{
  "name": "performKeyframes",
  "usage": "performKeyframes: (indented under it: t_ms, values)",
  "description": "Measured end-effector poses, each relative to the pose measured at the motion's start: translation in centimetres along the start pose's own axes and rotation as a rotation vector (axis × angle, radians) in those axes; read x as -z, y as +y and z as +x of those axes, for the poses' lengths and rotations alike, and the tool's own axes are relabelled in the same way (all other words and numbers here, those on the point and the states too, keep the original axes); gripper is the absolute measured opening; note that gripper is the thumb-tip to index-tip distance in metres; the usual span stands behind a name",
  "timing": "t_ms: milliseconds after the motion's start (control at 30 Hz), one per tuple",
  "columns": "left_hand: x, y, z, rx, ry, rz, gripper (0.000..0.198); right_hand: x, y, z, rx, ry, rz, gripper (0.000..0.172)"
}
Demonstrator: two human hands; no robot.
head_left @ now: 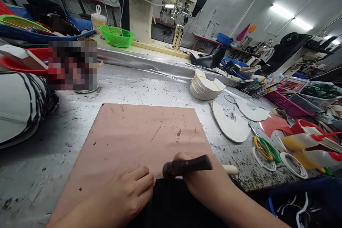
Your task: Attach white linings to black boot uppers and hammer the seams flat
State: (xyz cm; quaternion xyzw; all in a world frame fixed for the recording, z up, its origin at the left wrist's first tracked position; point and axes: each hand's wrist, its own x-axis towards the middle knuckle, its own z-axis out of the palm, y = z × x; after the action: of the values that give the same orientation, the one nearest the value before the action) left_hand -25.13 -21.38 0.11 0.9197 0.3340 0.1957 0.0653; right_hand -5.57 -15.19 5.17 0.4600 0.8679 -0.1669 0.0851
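Observation:
My right hand [191, 172] is wrapped round a hammer [195, 165]. Its dark metal head lies across in front of my fingers, and the pale end of the handle sticks out beyond my wrist. Close by on the left, my left hand [136, 187] has its fingers curled at the edge of a piece of black material [179, 203]. The fingertips are partly hidden. That material lies over the near edge of a pinkish-brown board [139, 135], which bears dark scuffs and nicks.
A stack of white curved pieces [204, 89] stands behind the board. Scissors [263, 148] and glue bottles [307, 140] lie to the right, above a blue bin [301, 192]. At left is a pile of dark-edged pieces [21, 110]; a sewing machine [141, 10] stands at the back.

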Motion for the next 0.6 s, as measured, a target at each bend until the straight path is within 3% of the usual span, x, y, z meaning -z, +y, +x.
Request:
performKeyframes:
  t_ms: [167, 300, 400, 500, 600]
  values:
    - [0.1, 0.0, 0.1, 0.023, 0.013, -0.040, 0.022, -0.3, -0.5, -0.1, 0.035, -0.054, -0.038, 0.018]
    - [-0.2, -0.2, -0.2, 0.050, 0.052, -0.087, 0.024, -0.5, -1.0, 0.0, 0.062, -0.027, -0.060, 0.017]
    - [-0.4, -0.8, -0.7, 0.214, 0.097, -0.151, 0.018, -0.6, -1.2, 0.1, 0.062, -0.077, -0.100, 0.016]
    - [-0.6, -1.1, -1.0, 0.358, 0.021, -0.262, 0.020, -0.4, -1.0, 0.1, 0.112, -0.046, -0.101, 0.016]
    - [-0.6, -0.8, -1.1, 0.320, 0.031, -0.240, 0.029, -0.1, -0.5, -0.1, 0.119, 0.057, -0.030, 0.018]
